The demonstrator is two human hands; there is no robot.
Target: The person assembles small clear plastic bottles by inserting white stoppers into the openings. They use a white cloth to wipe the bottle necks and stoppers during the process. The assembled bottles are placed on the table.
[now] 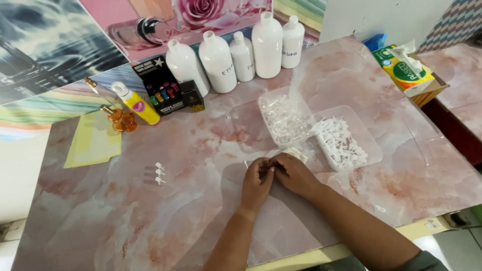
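My left hand (257, 181) and my right hand (295, 174) meet at the middle of the pink marbled table (150, 216), fingertips pinched together on a tiny part too small to make out. Just behind my hands stand two clear plastic trays: one (284, 118) filled with small clear plastic pieces, the other (344, 140) with small white sprayer tubes. Three small white sprayer parts (159, 172) lie in a row to the left of my hands.
Several white plastic bottles (236, 55) line the back. A yellow bottle (136, 104), an orange glass bottle (120, 118), a black box (161, 86) and a yellow sheet (93, 141) sit back left. A tissue box (407, 74) is at the right.
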